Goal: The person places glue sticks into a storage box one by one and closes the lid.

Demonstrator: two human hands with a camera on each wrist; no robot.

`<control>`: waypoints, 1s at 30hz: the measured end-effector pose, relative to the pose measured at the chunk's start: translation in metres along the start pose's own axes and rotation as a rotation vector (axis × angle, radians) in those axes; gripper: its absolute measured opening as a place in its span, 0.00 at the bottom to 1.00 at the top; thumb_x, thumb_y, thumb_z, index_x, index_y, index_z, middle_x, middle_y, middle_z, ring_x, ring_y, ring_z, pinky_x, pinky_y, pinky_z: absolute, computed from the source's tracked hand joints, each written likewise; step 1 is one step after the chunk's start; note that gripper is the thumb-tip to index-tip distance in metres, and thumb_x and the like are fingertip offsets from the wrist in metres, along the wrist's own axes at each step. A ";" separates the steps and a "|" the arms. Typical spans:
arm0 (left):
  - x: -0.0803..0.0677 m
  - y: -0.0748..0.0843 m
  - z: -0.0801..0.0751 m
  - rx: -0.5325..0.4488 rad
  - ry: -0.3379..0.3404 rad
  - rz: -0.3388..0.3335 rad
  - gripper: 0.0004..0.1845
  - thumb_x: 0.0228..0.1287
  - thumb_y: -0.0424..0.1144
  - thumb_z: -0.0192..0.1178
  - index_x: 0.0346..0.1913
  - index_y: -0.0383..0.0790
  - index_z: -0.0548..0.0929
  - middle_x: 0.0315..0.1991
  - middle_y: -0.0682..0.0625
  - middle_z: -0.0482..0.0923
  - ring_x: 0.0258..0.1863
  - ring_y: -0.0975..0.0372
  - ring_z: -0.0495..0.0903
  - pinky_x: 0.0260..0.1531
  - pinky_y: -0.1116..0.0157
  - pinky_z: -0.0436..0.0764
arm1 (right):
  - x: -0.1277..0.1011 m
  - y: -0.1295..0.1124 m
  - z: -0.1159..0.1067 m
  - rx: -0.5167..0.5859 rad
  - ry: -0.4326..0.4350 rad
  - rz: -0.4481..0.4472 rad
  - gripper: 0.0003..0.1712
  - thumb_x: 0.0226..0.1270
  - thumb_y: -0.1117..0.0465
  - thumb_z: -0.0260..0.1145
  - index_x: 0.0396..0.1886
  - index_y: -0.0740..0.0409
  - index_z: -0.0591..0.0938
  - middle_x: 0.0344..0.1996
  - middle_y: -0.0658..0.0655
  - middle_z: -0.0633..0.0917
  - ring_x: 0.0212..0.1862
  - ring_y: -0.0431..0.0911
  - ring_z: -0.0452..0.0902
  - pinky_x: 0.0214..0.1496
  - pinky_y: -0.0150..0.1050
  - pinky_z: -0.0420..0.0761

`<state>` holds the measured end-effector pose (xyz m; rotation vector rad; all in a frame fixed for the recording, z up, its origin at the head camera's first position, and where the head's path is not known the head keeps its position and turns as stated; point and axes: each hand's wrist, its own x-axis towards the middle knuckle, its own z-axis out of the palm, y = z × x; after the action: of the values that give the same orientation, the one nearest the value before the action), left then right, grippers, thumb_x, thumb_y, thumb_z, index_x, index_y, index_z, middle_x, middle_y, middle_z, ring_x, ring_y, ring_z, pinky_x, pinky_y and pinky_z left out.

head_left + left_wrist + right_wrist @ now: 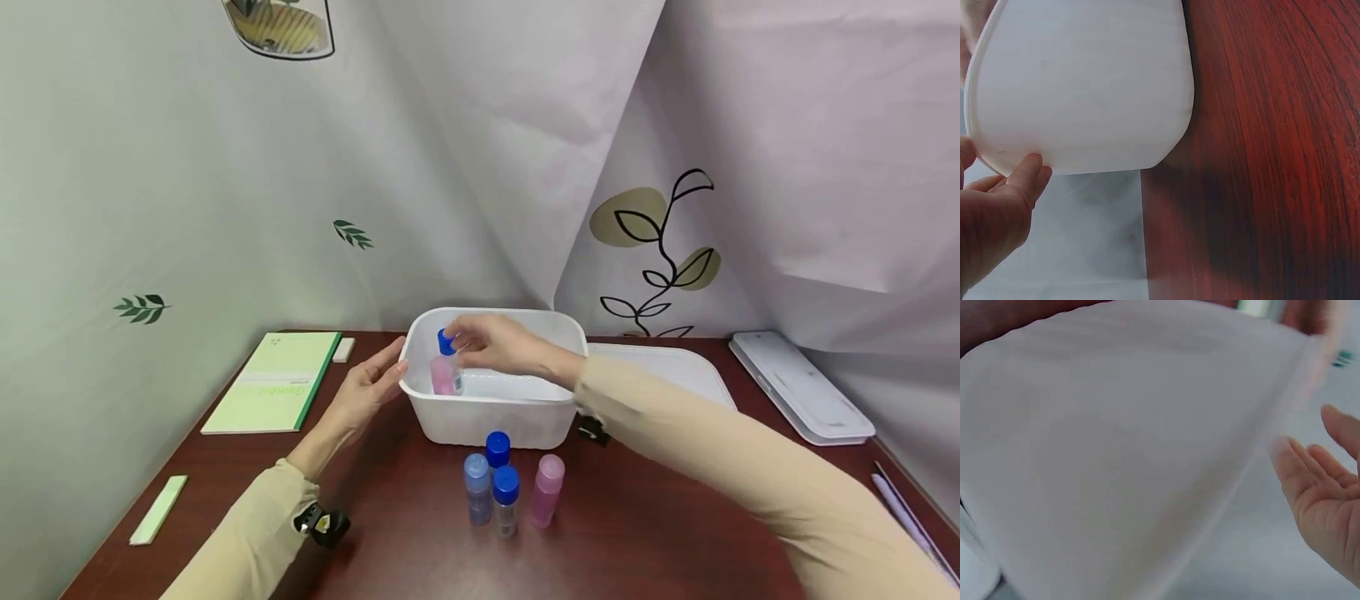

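On my feed, the left hand (365, 389) pinches the left rim of the bin (491, 422), a pink bottle (442, 379) and a blue-capped bottle (447, 343) inside at that end. Just beside them, I see the right hand (498, 343) released, fingers loose; four bottles (506, 489) stand in front

Two hands (365, 395), one bin (487, 422); four bottles (547, 493) outside, perhaps two inside
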<state>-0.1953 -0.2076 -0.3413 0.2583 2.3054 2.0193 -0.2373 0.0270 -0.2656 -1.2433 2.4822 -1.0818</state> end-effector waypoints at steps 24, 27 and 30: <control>0.000 -0.002 0.000 -0.015 0.005 0.003 0.31 0.72 0.40 0.49 0.72 0.35 0.54 0.73 0.42 0.53 0.66 0.49 0.62 0.56 0.65 0.73 | -0.158 0.028 0.039 0.126 0.086 -0.104 0.17 0.58 0.60 0.69 0.45 0.61 0.79 0.42 0.56 0.84 0.44 0.38 0.81 0.45 0.32 0.84; 0.000 -0.002 0.000 -0.017 0.005 0.006 0.31 0.72 0.40 0.49 0.72 0.35 0.54 0.73 0.42 0.53 0.66 0.49 0.62 0.56 0.65 0.73 | -0.158 0.029 0.039 0.141 0.074 -0.102 0.14 0.59 0.61 0.68 0.45 0.61 0.79 0.39 0.54 0.84 0.43 0.37 0.81 0.44 0.32 0.84; 0.000 -0.002 0.001 -0.027 0.003 0.008 0.30 0.73 0.39 0.49 0.72 0.34 0.54 0.73 0.42 0.53 0.66 0.49 0.62 0.57 0.64 0.72 | -0.158 0.028 0.036 0.152 0.059 -0.073 0.14 0.60 0.61 0.68 0.44 0.61 0.80 0.37 0.52 0.85 0.41 0.36 0.81 0.42 0.31 0.84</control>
<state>-0.1956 -0.2069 -0.3436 0.2633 2.2808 2.0538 -0.1381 0.1373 -0.3365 -1.2835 2.3613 -1.3166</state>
